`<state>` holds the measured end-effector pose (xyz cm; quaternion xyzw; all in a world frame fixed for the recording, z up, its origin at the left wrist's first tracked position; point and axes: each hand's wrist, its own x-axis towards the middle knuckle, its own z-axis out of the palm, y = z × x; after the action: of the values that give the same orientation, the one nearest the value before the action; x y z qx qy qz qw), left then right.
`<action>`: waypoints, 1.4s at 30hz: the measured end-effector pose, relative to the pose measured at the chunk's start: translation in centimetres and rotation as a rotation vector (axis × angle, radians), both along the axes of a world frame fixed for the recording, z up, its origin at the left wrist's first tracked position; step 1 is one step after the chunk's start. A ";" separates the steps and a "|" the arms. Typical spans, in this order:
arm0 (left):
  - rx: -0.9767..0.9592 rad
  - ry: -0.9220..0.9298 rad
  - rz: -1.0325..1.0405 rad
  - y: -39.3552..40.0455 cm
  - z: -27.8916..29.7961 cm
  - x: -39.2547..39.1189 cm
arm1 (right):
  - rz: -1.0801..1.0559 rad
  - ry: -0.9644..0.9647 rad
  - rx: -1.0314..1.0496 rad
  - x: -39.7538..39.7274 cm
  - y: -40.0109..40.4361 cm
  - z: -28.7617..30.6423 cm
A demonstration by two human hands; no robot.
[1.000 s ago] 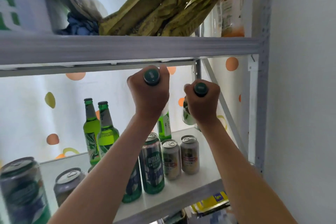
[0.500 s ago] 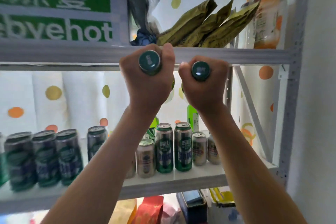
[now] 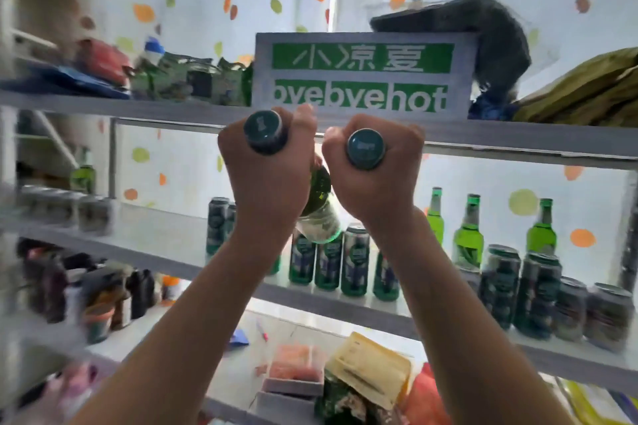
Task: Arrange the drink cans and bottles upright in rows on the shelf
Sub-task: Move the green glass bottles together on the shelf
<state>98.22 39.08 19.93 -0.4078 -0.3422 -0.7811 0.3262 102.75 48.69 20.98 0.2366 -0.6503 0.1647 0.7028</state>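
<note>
My left hand point(image 3: 267, 179) grips the neck of a green bottle, whose dark green cap point(image 3: 264, 129) points at me; its body point(image 3: 317, 214) tilts down between my wrists. My right hand point(image 3: 374, 176) grips a second bottle by the neck, only its cap point(image 3: 366, 148) showing. Both hands are held up in front of the middle shelf point(image 3: 345, 304). On that shelf stand a row of green cans point(image 3: 355, 262), dark cans point(image 3: 537, 293) to the right, and three green bottles point(image 3: 467, 235) behind them.
A green and white boxed sign point(image 3: 360, 76) sits on the upper shelf point(image 3: 500, 141), with snack bags point(image 3: 186, 83) to its left and olive bags point(image 3: 587, 90) to its right. More cans point(image 3: 69, 210) stand far left. Packets and boxes point(image 3: 369, 373) fill the shelf below.
The view has swung left along the shelves. Both hands keep their bottles raised and side by side; the shelf's right post has left the frame and the sign is now centred.
</note>
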 end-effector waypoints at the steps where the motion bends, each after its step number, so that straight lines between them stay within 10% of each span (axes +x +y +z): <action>1: -0.002 -0.020 0.008 -2.0 -0.3 -0.7 | 0.036 -0.011 0.006 -1.1 -2.0 0.0; 24: 0.230 -0.423 0.498 -30.9 -6.4 -31.4 | 0.698 -0.394 -0.187 -37.8 -26.1 -5.7; 42: 0.403 -0.123 0.415 -30.7 0.0 -62.6 | 0.624 -0.265 -0.278 -67.4 -25.3 0.4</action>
<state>35.60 8.41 19.96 -0.2082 -0.2751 -0.7733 0.5321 35.39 23.43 21.34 0.3026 -0.6037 0.4872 0.5538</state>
